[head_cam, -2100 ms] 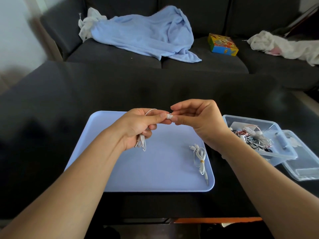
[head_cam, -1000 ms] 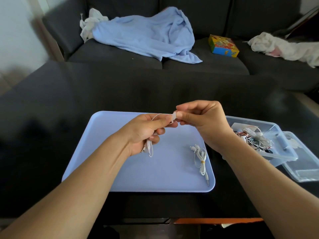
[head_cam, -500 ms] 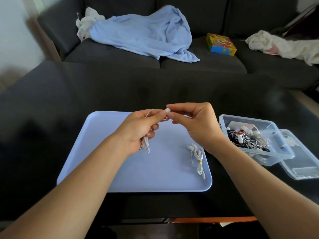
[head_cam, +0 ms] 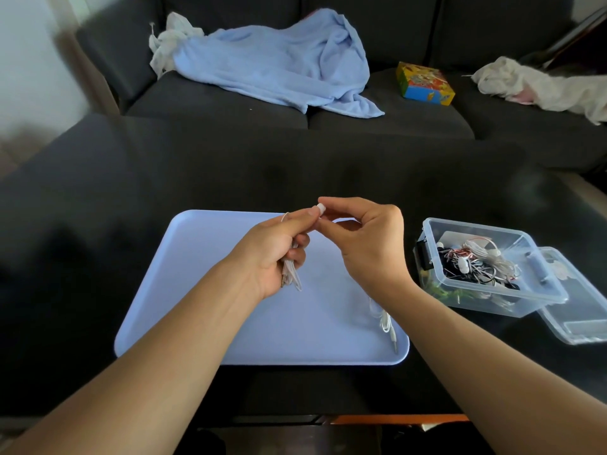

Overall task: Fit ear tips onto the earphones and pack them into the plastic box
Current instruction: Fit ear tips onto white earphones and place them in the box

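Above the light blue tray (head_cam: 203,300), my left hand (head_cam: 272,254) grips a bundled white earphone cable (head_cam: 291,274), whose loops hang below the palm. Its thumb and forefinger hold the earbud end up. My right hand (head_cam: 364,244) pinches a small white ear tip (head_cam: 321,207) right at that earbud, fingertips of both hands meeting. A second coiled white earphone (head_cam: 385,320) lies on the tray's right side, partly hidden by my right forearm. The clear plastic box (head_cam: 538,290) stands open to the right, holding several tangled earphones (head_cam: 473,261).
The box's clear lid (head_cam: 584,323) lies on the black table just right of the box. Behind the table stands a dark sofa with a blue blanket (head_cam: 279,64), a colourful carton (head_cam: 423,83) and white cloths (head_cam: 538,83).
Both hands stayed together over the tray, working the ear tip at the earbud. My right forearm now covers more of the second earphone. The view shifted slightly.
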`<action>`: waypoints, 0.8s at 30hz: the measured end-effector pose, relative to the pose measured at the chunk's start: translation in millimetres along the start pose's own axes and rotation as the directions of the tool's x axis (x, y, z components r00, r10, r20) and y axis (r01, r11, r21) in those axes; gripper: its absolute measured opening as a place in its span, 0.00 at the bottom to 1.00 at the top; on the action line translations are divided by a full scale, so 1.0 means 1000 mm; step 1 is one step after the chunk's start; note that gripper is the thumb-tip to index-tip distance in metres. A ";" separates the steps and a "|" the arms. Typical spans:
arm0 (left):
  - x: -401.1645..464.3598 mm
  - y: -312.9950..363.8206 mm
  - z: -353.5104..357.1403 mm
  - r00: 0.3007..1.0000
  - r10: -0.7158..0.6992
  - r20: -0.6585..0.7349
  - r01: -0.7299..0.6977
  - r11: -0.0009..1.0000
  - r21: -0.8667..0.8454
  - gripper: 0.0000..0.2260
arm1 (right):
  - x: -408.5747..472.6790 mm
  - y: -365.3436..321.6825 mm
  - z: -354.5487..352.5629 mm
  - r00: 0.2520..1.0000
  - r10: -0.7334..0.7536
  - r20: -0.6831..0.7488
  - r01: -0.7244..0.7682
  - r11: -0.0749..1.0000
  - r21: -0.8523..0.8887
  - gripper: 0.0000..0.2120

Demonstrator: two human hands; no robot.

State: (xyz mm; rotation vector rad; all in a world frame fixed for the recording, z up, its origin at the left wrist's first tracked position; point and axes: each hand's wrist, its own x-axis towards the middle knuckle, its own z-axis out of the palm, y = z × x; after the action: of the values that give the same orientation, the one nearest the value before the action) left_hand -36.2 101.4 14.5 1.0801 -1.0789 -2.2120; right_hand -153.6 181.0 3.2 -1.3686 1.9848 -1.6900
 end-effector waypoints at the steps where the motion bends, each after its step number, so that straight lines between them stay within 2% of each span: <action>1: 0.000 0.000 -0.001 1.000 0.001 -0.009 0.000 1.000 0.003 0.09 | -0.001 0.000 0.001 1.000 -0.011 0.000 0.011 1.000 -0.020 0.10; 6: 0.001 -0.001 -0.001 1.000 0.006 -0.018 -0.006 1.000 -0.014 0.08 | 0.000 0.001 0.004 0.997 -0.077 -0.012 0.076 0.992 -0.101 0.11; 11: 0.003 0.000 0.002 0.999 0.043 0.015 -0.042 0.998 -0.056 0.08 | 0.002 -0.001 0.007 0.994 -0.106 -0.028 0.103 0.989 -0.108 0.13; 20: 0.001 0.000 -0.001 1.000 0.031 0.000 -0.031 0.999 -0.033 0.05 | -0.001 0.004 0.010 0.979 -0.204 -0.025 0.197 0.965 -0.173 0.10; 24: 0.001 0.002 0.001 0.999 0.034 -0.006 -0.034 0.999 -0.036 0.08 | 0.001 0.005 0.010 0.982 -0.188 -0.020 0.183 0.971 -0.157 0.14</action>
State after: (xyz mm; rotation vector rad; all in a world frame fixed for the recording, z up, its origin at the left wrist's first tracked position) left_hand -37.8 100.1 16.6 1.0442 -1.0433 -2.1922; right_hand -150.2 173.3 -3.8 -1.6349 2.1041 -1.6759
